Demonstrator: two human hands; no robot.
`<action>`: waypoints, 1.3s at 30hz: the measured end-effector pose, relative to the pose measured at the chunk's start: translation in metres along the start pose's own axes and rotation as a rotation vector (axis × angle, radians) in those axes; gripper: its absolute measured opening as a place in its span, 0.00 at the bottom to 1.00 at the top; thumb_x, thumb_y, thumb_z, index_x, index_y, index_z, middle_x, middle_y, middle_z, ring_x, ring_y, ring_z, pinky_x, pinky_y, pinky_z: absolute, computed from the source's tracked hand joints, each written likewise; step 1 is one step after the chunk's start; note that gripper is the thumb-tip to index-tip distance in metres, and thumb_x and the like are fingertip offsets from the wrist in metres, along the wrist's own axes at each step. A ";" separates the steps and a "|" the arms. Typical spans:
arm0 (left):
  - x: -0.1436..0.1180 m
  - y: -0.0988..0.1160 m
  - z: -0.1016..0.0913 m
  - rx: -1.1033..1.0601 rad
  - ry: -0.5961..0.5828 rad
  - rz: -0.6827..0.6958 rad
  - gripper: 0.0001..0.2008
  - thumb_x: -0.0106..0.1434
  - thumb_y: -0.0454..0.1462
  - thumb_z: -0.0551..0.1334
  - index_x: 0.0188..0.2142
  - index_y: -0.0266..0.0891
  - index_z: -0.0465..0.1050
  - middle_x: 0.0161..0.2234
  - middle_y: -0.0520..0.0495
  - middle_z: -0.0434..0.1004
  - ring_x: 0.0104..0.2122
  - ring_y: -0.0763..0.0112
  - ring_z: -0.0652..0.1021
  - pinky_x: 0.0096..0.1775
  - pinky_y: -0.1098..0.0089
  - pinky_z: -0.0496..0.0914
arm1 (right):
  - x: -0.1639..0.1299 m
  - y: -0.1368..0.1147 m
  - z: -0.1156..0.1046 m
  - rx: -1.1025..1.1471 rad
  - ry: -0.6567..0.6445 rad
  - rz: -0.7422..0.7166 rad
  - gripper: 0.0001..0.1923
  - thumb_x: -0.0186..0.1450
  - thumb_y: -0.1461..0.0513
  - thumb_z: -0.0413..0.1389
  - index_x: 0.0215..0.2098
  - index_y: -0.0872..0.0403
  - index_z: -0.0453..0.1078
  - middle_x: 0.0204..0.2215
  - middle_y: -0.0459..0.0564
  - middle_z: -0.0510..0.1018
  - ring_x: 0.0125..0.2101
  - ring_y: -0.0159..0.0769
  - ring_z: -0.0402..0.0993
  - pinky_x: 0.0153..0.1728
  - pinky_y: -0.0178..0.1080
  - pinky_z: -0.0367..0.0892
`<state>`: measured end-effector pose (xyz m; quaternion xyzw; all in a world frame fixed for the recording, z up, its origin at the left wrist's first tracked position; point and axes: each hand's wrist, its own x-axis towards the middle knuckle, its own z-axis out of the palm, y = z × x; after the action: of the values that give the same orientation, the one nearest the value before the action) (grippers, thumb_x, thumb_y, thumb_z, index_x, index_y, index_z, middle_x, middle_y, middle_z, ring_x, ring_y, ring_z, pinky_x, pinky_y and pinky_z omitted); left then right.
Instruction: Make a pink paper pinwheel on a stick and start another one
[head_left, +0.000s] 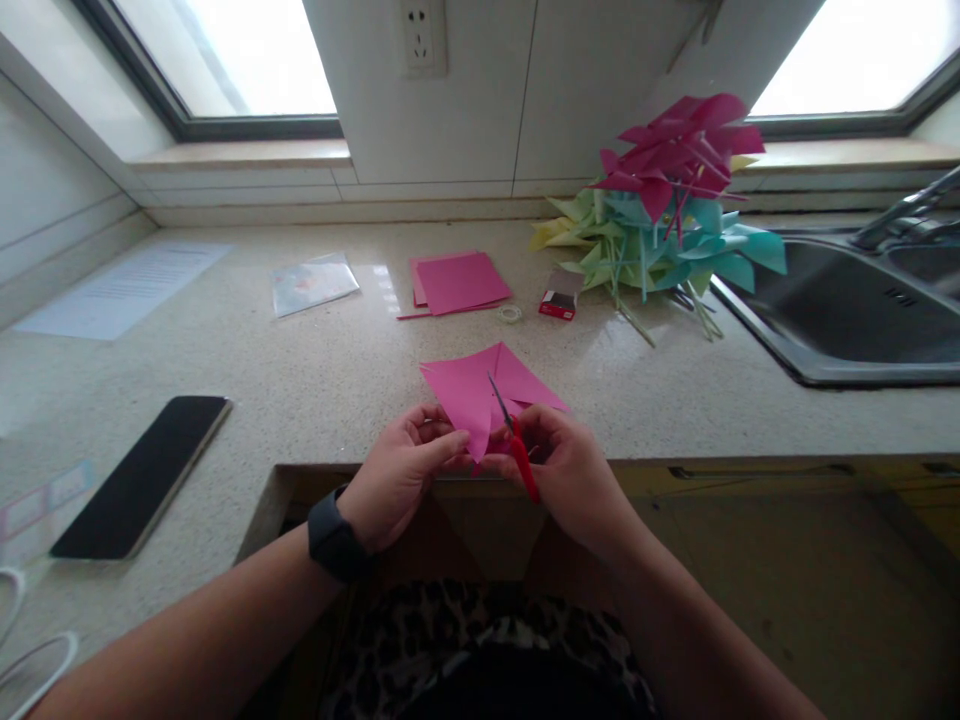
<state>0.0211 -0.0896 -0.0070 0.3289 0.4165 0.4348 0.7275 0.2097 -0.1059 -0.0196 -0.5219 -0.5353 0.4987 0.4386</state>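
Observation:
A pink square of paper (466, 385) with slits cut in from its corners lies at the counter's front edge. My left hand (416, 460), a dark watch on its wrist, pinches the near corner of this sheet between thumb and fingers. In my right hand (566, 465) is a pair of red-handled scissors (523, 458), its blades pointing away over the paper. The right fingertips also sit close to the sheet's near right edge; whether they grip it is hidden.
Behind the sheet lie stacked pink squares (461, 283), a tape roll (509, 314) and a small red box (559, 296). Paper pinwheels (675, 200) are heaped beside the sink (847, 375). A black phone (142, 480), a clear packet (313, 284) and a printed sheet (124, 290) occupy the left.

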 end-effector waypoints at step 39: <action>0.000 0.006 -0.011 0.510 -0.179 -0.040 0.13 0.62 0.43 0.70 0.34 0.34 0.76 0.26 0.50 0.79 0.23 0.77 0.75 0.26 0.77 0.67 | 0.002 -0.001 0.002 0.065 -0.029 -0.046 0.16 0.54 0.57 0.71 0.32 0.54 0.72 0.31 0.47 0.81 0.30 0.34 0.74 0.32 0.37 0.68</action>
<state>0.0090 -0.0863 -0.0071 0.5306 0.4529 0.2705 0.6635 0.2076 -0.1039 -0.0187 -0.4876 -0.5370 0.5133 0.4587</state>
